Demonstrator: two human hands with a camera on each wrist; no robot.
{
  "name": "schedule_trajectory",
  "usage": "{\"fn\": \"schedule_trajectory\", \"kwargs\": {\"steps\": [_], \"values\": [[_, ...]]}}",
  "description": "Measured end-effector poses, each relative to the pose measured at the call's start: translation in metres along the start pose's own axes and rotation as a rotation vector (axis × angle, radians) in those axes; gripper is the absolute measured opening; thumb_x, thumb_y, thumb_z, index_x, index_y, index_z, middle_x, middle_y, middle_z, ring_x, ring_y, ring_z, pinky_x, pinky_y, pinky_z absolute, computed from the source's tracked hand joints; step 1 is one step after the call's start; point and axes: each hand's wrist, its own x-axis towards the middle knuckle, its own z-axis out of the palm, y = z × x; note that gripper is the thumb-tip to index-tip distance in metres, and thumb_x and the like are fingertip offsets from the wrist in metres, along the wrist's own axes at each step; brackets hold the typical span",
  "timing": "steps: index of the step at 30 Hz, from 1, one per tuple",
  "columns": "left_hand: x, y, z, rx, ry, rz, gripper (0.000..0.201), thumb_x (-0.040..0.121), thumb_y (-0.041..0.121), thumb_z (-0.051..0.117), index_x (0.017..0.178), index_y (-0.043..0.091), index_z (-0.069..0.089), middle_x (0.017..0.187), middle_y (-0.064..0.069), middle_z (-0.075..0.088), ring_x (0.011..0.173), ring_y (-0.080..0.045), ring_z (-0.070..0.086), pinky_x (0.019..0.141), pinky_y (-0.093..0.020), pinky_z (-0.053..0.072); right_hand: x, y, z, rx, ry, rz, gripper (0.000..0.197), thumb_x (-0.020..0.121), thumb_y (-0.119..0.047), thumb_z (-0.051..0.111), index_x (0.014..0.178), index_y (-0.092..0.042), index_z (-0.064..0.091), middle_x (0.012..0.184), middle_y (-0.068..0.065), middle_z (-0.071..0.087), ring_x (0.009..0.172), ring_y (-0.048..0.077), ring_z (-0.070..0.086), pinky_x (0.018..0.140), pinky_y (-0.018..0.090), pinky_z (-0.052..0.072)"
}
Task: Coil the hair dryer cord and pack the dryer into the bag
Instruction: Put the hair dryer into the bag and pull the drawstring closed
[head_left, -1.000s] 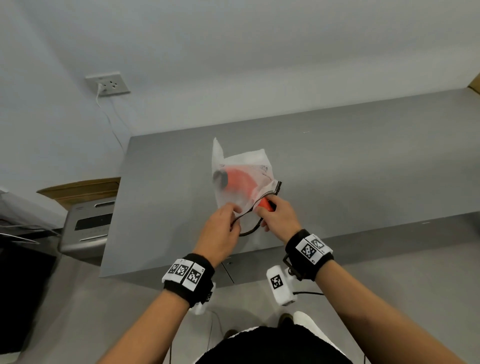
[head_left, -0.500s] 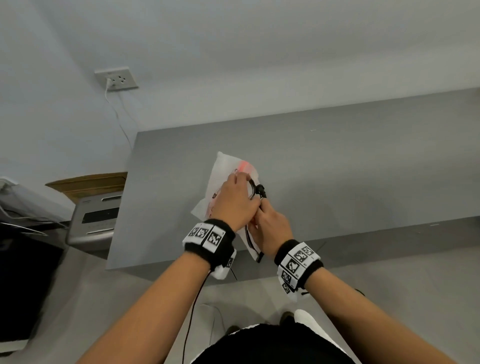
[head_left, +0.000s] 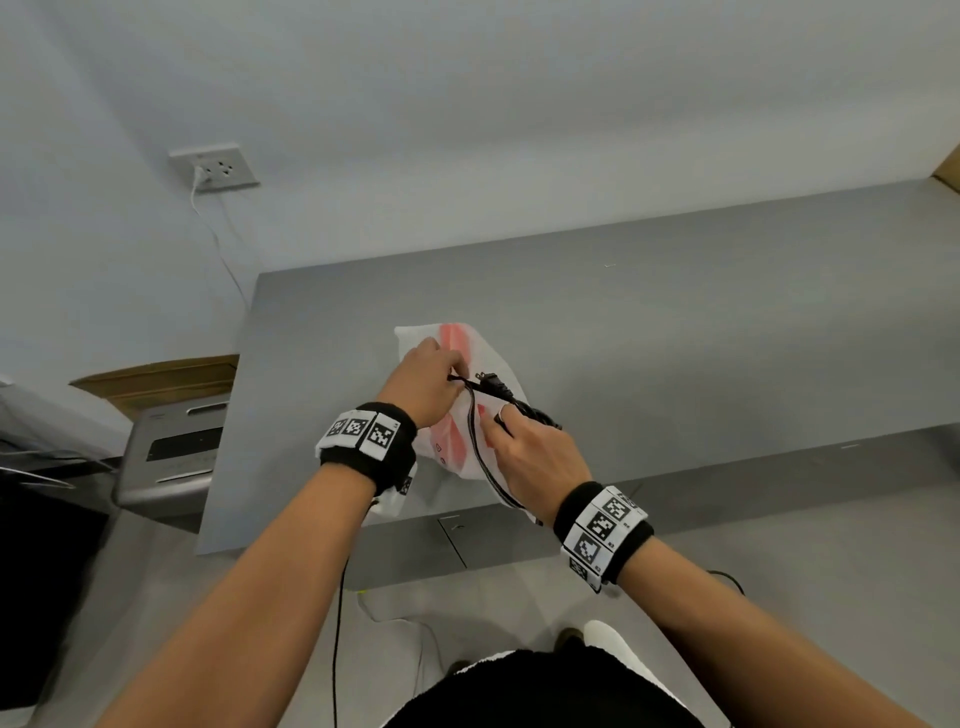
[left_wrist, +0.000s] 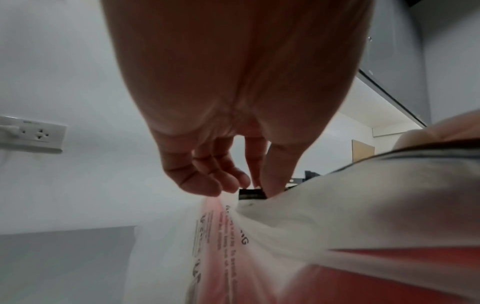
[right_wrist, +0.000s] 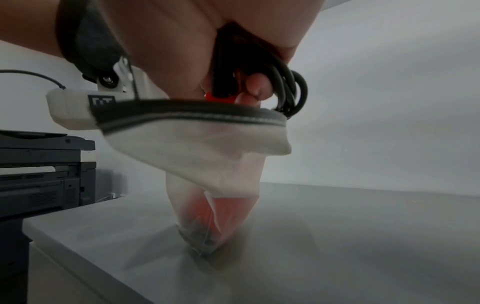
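1. Red plastic of the hair dryer (right_wrist: 223, 207) is seen through the translucent white bag (head_left: 498, 358), which stands on the grey worktop (head_left: 675, 322); the dryer body is judged to be largely packed
2. Black cord (right_wrist: 291, 90) is gathered in loops and gripped by the right hand (head_left: 530, 452) above the bag mouth; its plug (head_left: 491, 383) lies outside the bag
3. The dark-edged bag rim (left_wrist: 250, 193) is pinched by the left hand (head_left: 426, 379)
4. Remaining, as judged: the coil and plug are to be tucked in
5. Printed lines on the bag (left_wrist: 221, 232) are too blurred to be read
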Motion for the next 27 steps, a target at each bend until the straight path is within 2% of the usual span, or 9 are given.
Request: {"fn": "schedule_trajectory", "kwargs": {"steps": [3, 7, 10, 12, 15, 17, 20, 25, 27], "values": [[0.002, -0.003, -0.002, 0.039, 0.040, 0.015, 0.012, 0.097, 0.022, 0.065, 0.107, 0.018, 0.070, 0.118, -0.006, 0.053, 0.112, -0.026, 0.055, 0.100, -0.039, 0.048, 0.000, 0.006, 0.003, -0.008, -0.015, -0.035, 0.038, 0.082, -0.009, 0.064, 0.120, -0.009, 0.063, 0.097, 0.003, 0.062, 0.069, 0.021, 0.064, 0.053, 0.030, 0.054], [0.009, 0.001, -0.012, 0.009, 0.206, 0.036, 0.015, 0.102, 0.023, 0.056, 0.110, 0.013, 0.065, 0.118, -0.007, 0.055, 0.111, -0.026, 0.051, 0.094, -0.043, 0.048, -0.003, 0.006, -0.005, -0.064, -0.002, -0.152, 0.048, 0.073, -0.006, 0.072, 0.120, -0.010, 0.065, 0.096, 0.001, 0.063, 0.073, 0.020, 0.060, 0.062, 0.030, 0.053], [0.009, 0.015, -0.025, -0.130, 0.302, 0.158, 0.013, 0.102, 0.016, 0.055, 0.108, 0.010, 0.064, 0.111, -0.006, 0.064, 0.105, -0.025, 0.055, 0.091, -0.039, 0.047, -0.003, 0.007, -0.008, -0.063, -0.047, -0.243, 0.039, 0.081, -0.003, 0.066, 0.119, -0.012, 0.063, 0.100, 0.003, 0.063, 0.077, 0.022, 0.058, 0.069, 0.034, 0.056], [0.002, 0.028, -0.032, -0.246, 0.283, 0.264, 0.012, 0.102, 0.013, 0.055, 0.108, 0.009, 0.064, 0.104, -0.006, 0.069, 0.098, -0.025, 0.060, 0.088, -0.039, 0.049, 0.005, 0.011, -0.011, -0.047, -0.089, -0.251, 0.036, 0.083, -0.004, 0.067, 0.118, -0.013, 0.063, 0.100, 0.004, 0.064, 0.079, 0.024, 0.059, 0.070, 0.036, 0.057], [-0.007, 0.045, -0.038, -0.328, 0.235, 0.369, 0.012, 0.104, 0.015, 0.054, 0.110, 0.008, 0.062, 0.098, -0.003, 0.069, 0.089, -0.021, 0.063, 0.081, -0.028, 0.049, 0.025, 0.016, -0.021, -0.072, -0.156, -0.279, 0.019, 0.088, -0.006, 0.064, 0.106, -0.012, 0.067, 0.094, 0.005, 0.066, 0.081, 0.025, 0.059, 0.070, 0.040, 0.056], [-0.011, 0.051, -0.040, -0.344, 0.234, 0.408, 0.011, 0.104, 0.014, 0.053, 0.110, 0.008, 0.061, 0.093, 0.002, 0.067, 0.081, -0.007, 0.060, 0.073, -0.014, 0.044, 0.039, 0.019, -0.030, -0.112, -0.196, -0.338, 0.012, 0.088, -0.007, 0.062, 0.096, -0.013, 0.068, 0.089, 0.005, 0.066, 0.079, 0.025, 0.056, 0.067, 0.040, 0.052], [-0.010, 0.052, -0.047, -0.363, 0.277, 0.380, 0.012, 0.104, 0.014, 0.052, 0.111, 0.009, 0.061, 0.082, 0.009, 0.062, 0.074, 0.010, 0.055, 0.067, -0.005, 0.037, 0.054, 0.025, -0.041, -0.160, -0.237, -0.434, 0.013, 0.088, -0.012, 0.060, 0.097, -0.016, 0.070, 0.088, 0.003, 0.067, 0.080, 0.026, 0.056, 0.072, 0.041, 0.049], [-0.008, 0.032, -0.061, -0.418, 0.392, 0.252, 0.011, 0.103, 0.013, 0.054, 0.110, 0.009, 0.062, 0.077, 0.014, 0.058, 0.070, 0.015, 0.054, 0.065, -0.005, 0.036, 0.057, 0.032, -0.050, -0.158, -0.315, -0.532, 0.024, 0.093, -0.025, 0.057, 0.114, -0.021, 0.067, 0.106, -0.001, 0.067, 0.097, 0.024, 0.055, 0.092, 0.049, 0.046], [-0.010, 0.024, -0.062, -0.433, 0.411, 0.223, 0.011, 0.104, 0.013, 0.053, 0.109, 0.010, 0.062, 0.080, 0.012, 0.061, 0.071, 0.017, 0.054, 0.066, -0.004, 0.036, 0.055, 0.035, -0.053, -0.034, -0.276, -0.480, 0.031, 0.094, -0.032, 0.054, 0.122, -0.024, 0.063, 0.111, 0.002, 0.063, 0.098, 0.023, 0.056, 0.095, 0.045, 0.046]]}}
